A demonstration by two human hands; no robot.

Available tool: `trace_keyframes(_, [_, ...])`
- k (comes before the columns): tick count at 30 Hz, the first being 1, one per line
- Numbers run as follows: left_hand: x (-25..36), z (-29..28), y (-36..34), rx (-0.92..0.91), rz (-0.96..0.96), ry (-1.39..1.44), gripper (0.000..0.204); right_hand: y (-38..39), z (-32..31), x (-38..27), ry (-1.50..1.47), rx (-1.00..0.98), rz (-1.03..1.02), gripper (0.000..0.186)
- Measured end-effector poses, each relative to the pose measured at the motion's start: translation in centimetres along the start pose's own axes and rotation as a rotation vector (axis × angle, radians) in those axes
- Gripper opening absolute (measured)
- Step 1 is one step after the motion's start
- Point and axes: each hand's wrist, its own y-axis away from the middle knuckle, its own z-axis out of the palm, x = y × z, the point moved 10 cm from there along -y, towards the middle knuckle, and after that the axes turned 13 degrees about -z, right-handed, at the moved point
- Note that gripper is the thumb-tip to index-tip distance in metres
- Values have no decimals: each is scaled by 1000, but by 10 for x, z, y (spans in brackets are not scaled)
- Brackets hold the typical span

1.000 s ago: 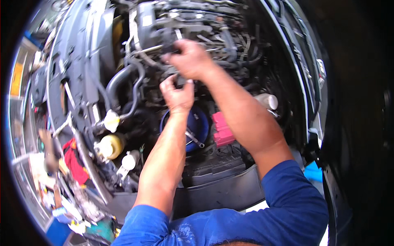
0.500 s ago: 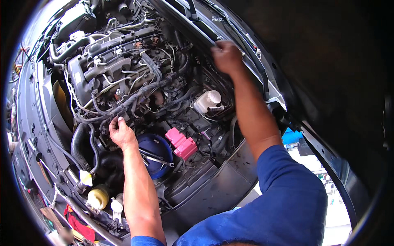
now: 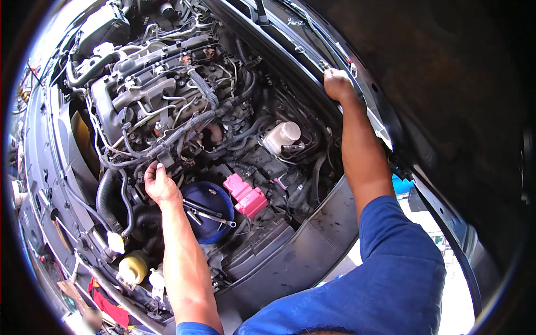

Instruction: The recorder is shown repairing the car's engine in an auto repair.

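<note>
In the open engine bay, my left hand (image 3: 162, 184) is closed at the near side of the engine (image 3: 106, 114). Its thumb and fingers meet under a black corrugated cable sleeve (image 3: 184, 129), at a dark part; what they grip is hidden. My right hand (image 3: 338, 85) makes a fist over the cowl edge below the windscreen. A small metallic piece (image 3: 324, 65) shows by its knuckles, and I cannot make out what it is. Just right of my left wrist, a blue bowl (image 3: 209, 234) holds a spanner (image 3: 222, 221) and other slim tools.
A pink plastic cover (image 3: 245, 195) sits right of the bowl. Behind it stands a whitish fluid reservoir (image 3: 276, 139) with a round cap. A yellowish reservoir (image 3: 133, 269) and a pale cap (image 3: 115, 243) lie left of my left forearm. The fender (image 3: 312, 245) borders the bay.
My right hand has moved right and slightly nearer along the cowl edge, from a blurred swing to a clearer fist. My left hand has shifted slightly left at the same spot.
</note>
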Motion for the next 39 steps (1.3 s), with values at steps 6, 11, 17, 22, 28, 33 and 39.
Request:
trace_keyframes(6, [8, -19, -3, 32, 49, -44, 20, 15, -15, 11, -664, 243, 435, 35])
trace_keyframes(11, [14, -18, 5, 83, 62, -109, 28, 31, -43, 5, -775, 391, 402, 31])
trace_keyframes(17, [-1, -6, -3, -18, 66, -5, 20, 48, -73, -3, -730, 633, 490, 23])
trace_keyframes(22, [2, -22, -1, -44, -18, 78, 17, 5, -173, -215, -1280, 400, -20, 17])
trace_keyframes(28, [-3, -12, 8, -38, -153, 196, 21, -21, -204, -394, -1346, 571, -476, 24])
trace_keyframes(33, [-2, -1, 8, -148, -103, 326, 17, -37, -197, -427, -1392, 442, -391, 26])
trace_keyframes(39, [-4, -5, -3, 73, -42, 159, 22, -21, -214, -390, -1249, 609, -446, 32])
